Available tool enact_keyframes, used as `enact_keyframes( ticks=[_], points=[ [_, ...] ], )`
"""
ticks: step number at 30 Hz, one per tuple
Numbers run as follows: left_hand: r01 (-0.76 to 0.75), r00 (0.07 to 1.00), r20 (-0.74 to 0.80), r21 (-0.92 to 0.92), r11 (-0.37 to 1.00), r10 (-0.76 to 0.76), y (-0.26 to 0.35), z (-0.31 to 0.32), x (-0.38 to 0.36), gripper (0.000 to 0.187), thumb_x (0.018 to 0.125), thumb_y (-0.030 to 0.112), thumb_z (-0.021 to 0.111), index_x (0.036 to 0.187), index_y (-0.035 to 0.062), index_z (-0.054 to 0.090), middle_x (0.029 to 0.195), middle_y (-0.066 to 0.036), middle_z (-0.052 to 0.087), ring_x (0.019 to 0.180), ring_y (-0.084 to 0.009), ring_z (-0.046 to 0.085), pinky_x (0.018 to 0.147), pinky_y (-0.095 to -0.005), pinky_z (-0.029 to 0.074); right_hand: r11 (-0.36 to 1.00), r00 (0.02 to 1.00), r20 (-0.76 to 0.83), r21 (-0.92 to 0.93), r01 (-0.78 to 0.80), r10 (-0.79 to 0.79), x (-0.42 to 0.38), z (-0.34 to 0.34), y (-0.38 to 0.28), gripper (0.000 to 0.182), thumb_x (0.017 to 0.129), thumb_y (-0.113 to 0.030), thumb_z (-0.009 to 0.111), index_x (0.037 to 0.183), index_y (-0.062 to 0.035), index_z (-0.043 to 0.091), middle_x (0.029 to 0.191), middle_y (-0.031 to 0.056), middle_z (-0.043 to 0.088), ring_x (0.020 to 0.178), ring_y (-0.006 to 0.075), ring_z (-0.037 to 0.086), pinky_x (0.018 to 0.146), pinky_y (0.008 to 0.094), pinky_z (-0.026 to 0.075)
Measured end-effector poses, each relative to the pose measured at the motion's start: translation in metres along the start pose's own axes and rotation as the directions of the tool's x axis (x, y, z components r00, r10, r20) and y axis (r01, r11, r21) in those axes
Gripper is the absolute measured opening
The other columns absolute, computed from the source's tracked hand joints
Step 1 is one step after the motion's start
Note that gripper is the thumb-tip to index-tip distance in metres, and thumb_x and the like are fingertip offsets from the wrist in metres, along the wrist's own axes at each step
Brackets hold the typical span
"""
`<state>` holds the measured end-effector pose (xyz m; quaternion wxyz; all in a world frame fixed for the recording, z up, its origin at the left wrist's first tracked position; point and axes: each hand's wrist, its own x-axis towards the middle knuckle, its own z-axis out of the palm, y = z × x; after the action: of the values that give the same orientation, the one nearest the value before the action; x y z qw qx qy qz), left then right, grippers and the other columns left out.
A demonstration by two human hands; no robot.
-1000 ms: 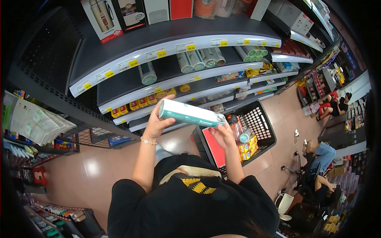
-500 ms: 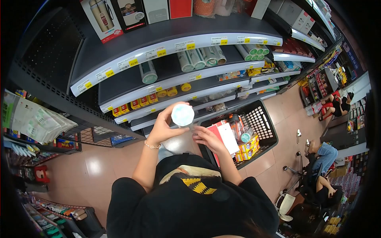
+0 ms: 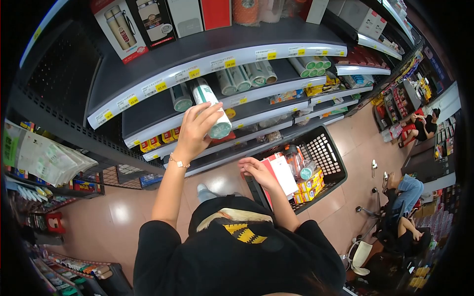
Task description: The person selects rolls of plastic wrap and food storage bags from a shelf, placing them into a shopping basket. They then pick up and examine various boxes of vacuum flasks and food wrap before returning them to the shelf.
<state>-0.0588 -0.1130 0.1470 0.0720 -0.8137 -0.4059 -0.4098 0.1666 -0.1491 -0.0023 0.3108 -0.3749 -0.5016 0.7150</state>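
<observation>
My left hand [image 3: 196, 129] is closed around a white cylindrical canister [image 3: 203, 92] with green print. The canister tilts toward the second shelf, its far end in the gap below the price tags and its pale green end facing me. Similar canisters [image 3: 180, 97] lie on that shelf to its left and right. My right hand [image 3: 256, 170] holds nothing, with its fingers loosely bent and slightly apart. It hovers by the left side of a black shopping basket [image 3: 335, 165]. Inside the basket are a white-and-red box [image 3: 284, 175], yellow boxes [image 3: 308, 187] and a clear bottle-like item with a teal end [image 3: 306, 172].
Boxed vacuum flasks [image 3: 121, 29] stand on the top shelf [image 3: 207, 47]. Lower shelves hold yellow and red packs [image 3: 154, 140]. Stacked printed bags [image 3: 54, 153] hang at left. At right, an office chair [image 3: 370, 209] and people sit on the tiled floor's far side.
My left hand has carried the canister up and left from in front of me to the second shelf. My right hand has parted from it and stays near the basket.
</observation>
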Motion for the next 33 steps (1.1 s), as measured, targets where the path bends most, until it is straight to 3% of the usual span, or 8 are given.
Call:
enact_keyframes(
  ticks=[4,9,15,18,21,27,30,33],
  points=[
    [-0.022,0.999,0.047,0.079,0.997,0.018,-0.035,0.020,-0.001,0.061,0.048,-0.012,0.060,0.104,0.0098,0.054,0.119,-0.002,0.051,0.108,-0.0274,0.045,0.088,-0.0381,0.039,0.996,0.997,-0.010,-0.037,-0.077,0.076,0.007,0.001,0.001,0.025,0.086,-0.013,0.045,0.109,-0.0051,0.050,0.103,0.0046,0.055,0.086,0.0093,0.053,0.077,0.0235,0.043],
    [0.033,0.999,-0.002,0.153,0.988,-0.033,-0.070,0.041,0.010,0.058,0.051,-0.011,0.060,0.105,0.0114,0.054,0.120,0.001,0.051,0.105,-0.0281,0.046,0.088,-0.0368,0.041,0.901,0.987,-0.021,-0.411,0.136,-0.158,0.020,0.006,-0.007,0.032,0.080,-0.010,0.049,0.111,-0.0014,0.048,0.107,0.0091,0.051,0.086,0.0147,0.053,0.076,0.0277,0.044],
    [0.141,0.979,0.114,0.210,0.967,-0.167,-0.105,0.064,0.028,0.050,0.069,-0.003,0.054,0.114,0.0184,0.049,0.122,0.002,0.049,0.106,-0.0256,0.047,0.087,-0.0364,0.042,0.856,0.969,0.107,-0.452,0.249,-0.225,0.042,0.019,-0.037,0.032,0.079,-0.008,0.049,0.111,-0.0017,0.048,0.106,0.0102,0.049,0.088,0.0159,0.054,0.077,0.0278,0.044],
    [0.304,0.878,0.312,0.223,0.926,-0.363,-0.121,0.075,0.034,0.051,0.074,-0.001,0.048,0.119,0.0207,0.046,0.124,-0.001,0.047,0.111,-0.0285,0.044,0.089,-0.0367,0.040,0.859,0.965,0.181,-0.446,0.251,-0.188,0.044,0.022,-0.041,0.031,0.080,-0.008,0.048,0.110,-0.0016,0.049,0.105,0.0101,0.049,0.088,0.0159,0.054,0.078,0.0280,0.044],
    [0.287,0.827,0.382,0.344,0.894,-0.413,-0.127,0.079,0.045,0.051,0.077,0.001,0.044,0.124,0.0210,0.041,0.128,-0.005,0.042,0.112,-0.0303,0.043,0.090,-0.0376,0.040,0.839,0.960,0.187,-0.470,0.275,-0.210,0.048,0.018,-0.047,0.029,0.080,-0.008,0.048,0.109,-0.0021,0.050,0.104,0.0099,0.048,0.088,0.0158,0.054,0.078,0.0279,0.044],
    [0.282,0.790,0.394,0.448,0.849,-0.470,-0.128,0.080,0.048,0.055,0.075,0.000,0.044,0.127,0.0186,0.038,0.135,-0.010,0.031,0.114,-0.0306,0.042,0.092,-0.0397,0.038,0.832,0.958,0.137,-0.475,0.286,-0.251,0.058,0.011,-0.047,0.028,0.082,-0.009,0.049,0.109,-0.0034,0.050,0.104,0.0098,0.048,0.087,0.0156,0.054,0.078,0.0276,0.043],
    [0.345,0.664,0.554,0.367,0.864,-0.501,-0.130,0.076,0.044,0.063,0.070,0.007,0.052,0.129,0.0179,0.034,0.138,-0.012,0.025,0.114,-0.0327,0.042,0.090,-0.0411,0.039,0.839,0.958,0.177,-0.465,0.284,-0.226,0.060,0.012,-0.040,0.029,0.081,-0.009,0.049,0.109,-0.0030,0.050,0.104,0.0097,0.049,0.086,0.0155,0.054,0.078,0.0276,0.043],
    [0.391,0.678,0.543,0.303,0.869,-0.495,-0.134,0.079,0.044,0.062,0.070,0.010,0.053,0.129,0.0156,0.033,0.139,-0.014,0.021,0.120,-0.0331,0.035,0.096,-0.0406,0.033,0.837,0.957,0.198,-0.469,0.283,-0.213,0.061,0.011,-0.035,0.029,0.081,-0.009,0.049,0.109,-0.0026,0.050,0.104,0.0097,0.051,0.086,0.0154,0.054,0.078,0.0276,0.043]
  ],
)
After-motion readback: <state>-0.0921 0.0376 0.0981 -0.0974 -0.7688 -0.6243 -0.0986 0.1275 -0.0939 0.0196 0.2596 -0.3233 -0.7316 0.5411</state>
